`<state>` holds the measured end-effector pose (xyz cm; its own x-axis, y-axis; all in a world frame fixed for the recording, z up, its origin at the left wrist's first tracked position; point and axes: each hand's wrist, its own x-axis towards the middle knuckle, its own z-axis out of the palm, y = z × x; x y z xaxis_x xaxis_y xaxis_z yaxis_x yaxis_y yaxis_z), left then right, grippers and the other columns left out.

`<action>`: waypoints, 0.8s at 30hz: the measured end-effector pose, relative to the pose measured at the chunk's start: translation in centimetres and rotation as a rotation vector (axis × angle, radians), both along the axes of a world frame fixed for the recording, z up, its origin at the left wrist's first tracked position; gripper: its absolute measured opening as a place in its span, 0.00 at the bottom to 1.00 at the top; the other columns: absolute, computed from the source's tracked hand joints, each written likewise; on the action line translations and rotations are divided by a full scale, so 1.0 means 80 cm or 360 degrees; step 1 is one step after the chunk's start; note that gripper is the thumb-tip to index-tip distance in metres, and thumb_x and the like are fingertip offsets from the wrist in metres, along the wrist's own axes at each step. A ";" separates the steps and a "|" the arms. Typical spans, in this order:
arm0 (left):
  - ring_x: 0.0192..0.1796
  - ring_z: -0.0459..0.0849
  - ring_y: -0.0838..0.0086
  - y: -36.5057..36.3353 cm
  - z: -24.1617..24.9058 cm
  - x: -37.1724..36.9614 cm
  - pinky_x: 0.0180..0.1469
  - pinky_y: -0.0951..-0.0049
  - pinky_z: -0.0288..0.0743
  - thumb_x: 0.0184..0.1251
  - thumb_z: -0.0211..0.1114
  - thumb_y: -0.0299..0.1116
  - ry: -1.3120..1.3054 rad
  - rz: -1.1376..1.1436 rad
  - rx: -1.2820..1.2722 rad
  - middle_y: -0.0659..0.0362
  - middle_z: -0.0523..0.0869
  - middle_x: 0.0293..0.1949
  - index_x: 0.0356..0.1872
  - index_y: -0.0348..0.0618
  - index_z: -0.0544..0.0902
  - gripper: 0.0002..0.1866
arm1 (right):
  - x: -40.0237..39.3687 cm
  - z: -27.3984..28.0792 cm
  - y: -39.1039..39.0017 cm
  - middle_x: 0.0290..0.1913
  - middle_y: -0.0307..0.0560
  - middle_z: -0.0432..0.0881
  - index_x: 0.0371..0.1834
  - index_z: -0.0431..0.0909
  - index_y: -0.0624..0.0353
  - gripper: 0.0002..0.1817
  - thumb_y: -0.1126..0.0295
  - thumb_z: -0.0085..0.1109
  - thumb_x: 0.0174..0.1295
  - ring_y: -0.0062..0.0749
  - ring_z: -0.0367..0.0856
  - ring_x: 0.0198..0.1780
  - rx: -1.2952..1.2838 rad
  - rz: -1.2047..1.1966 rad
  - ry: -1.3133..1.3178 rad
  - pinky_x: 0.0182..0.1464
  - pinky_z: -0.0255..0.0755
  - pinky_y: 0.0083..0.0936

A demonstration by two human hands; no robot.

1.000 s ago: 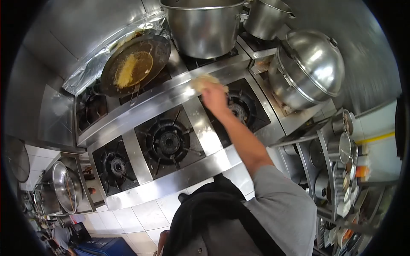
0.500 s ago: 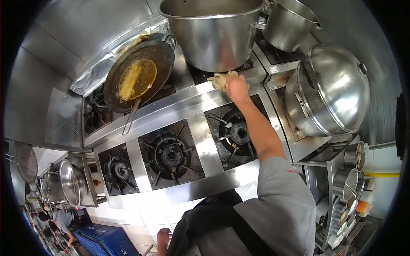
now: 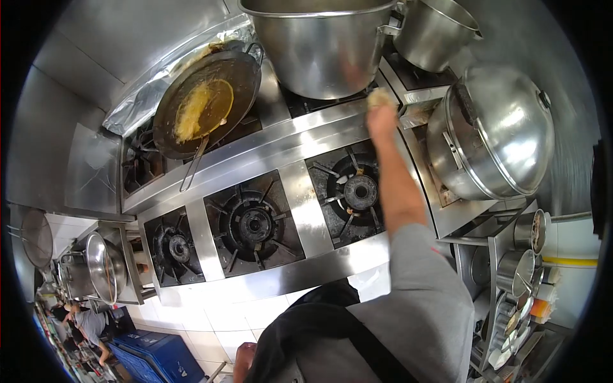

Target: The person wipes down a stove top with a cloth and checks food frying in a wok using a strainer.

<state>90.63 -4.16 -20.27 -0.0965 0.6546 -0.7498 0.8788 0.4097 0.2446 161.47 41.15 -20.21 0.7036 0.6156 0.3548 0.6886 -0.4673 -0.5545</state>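
Observation:
My right hand (image 3: 382, 119) is closed round a crumpled pale cloth (image 3: 381, 97). It presses the cloth near the raised steel ledge (image 3: 319, 137) of the stove, right of the large stockpot (image 3: 319, 54). Low in the view, beside my dark apron, only part of my left hand (image 3: 245, 353) shows; its fingers are mostly hidden. At the back left, a wok (image 3: 239, 96) holds yellow oil with something bubbling in it, and a long-handled wire strainer (image 3: 193, 167) rests in it.
Several bare burners (image 3: 255, 223) line the front of the stove. A second tall pot (image 3: 434, 38) stands behind, and a domed steel pot (image 3: 498, 134) at the right. Pans fill a rack (image 3: 491, 293). Blue crates (image 3: 156, 354) and another person (image 3: 92, 325) are at lower left.
My right hand has slid the cloth to the right along the stove, from in front of the stockpot towards its right side. The view has shifted slightly.

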 end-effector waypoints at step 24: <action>0.34 0.83 0.69 -0.011 -0.022 0.006 0.39 0.71 0.75 0.59 0.57 0.36 -0.0058 0.0269 0.0021 0.50 0.85 0.32 0.34 0.36 0.82 0.13 | 0.066 -0.034 -0.098 0.38 0.55 0.83 0.31 0.82 0.57 0.11 0.67 0.49 0.57 0.43 0.83 0.41 -0.1009 0.0235 -0.0285 0.43 0.75 0.35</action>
<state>91.11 -5.01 -22.03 -0.1790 0.6412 -0.7462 0.7883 0.5473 0.2811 166.77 33.34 -22.95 0.5600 0.8285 -0.0032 0.8260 -0.5586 -0.0754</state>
